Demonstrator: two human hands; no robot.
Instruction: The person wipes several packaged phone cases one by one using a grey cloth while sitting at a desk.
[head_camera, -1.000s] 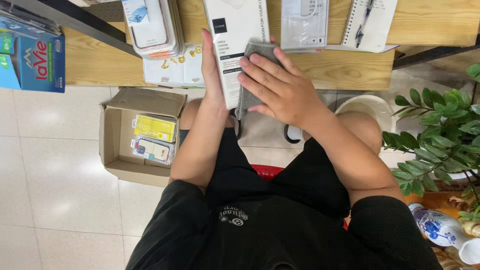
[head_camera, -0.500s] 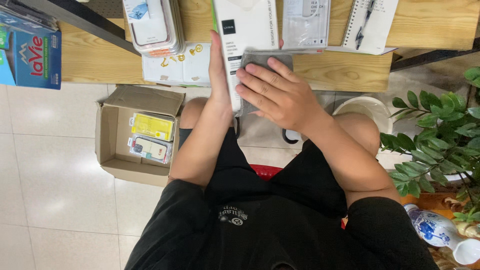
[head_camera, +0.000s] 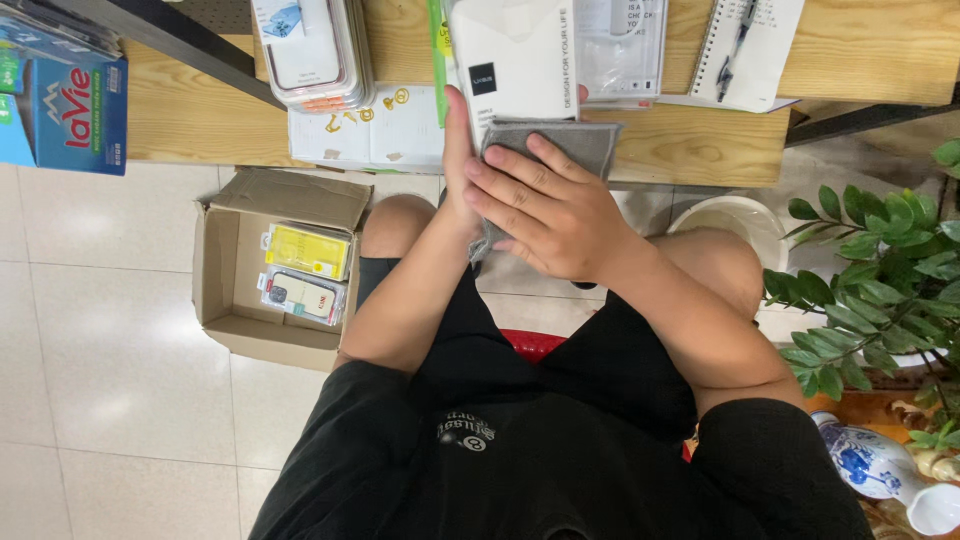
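Note:
My left hand (head_camera: 458, 165) holds a flat white retail box (head_camera: 520, 62) by its left edge, in front of my knees at the table's edge. My right hand (head_camera: 545, 205) presses a grey cloth (head_camera: 572, 145) flat against the lower half of the box, fingers spread over it. The cloth covers the lower part of the box, and its right corner sticks out past my fingers.
On the wooden table (head_camera: 700, 140) lie a stack of clear phone cases (head_camera: 312, 52), a white card (head_camera: 370, 135), a clear packet (head_camera: 625, 50) and a notebook with a pen (head_camera: 745, 45). An open cardboard box (head_camera: 280, 262) of packaged cases stands on the tiled floor at left. A plant (head_camera: 870, 290) and a bowl (head_camera: 735, 212) are at right.
The white box has shifted up and to the right with my left hand. My right hand and the cloth have slid lower on it, and the cloth now spreads wider to the right.

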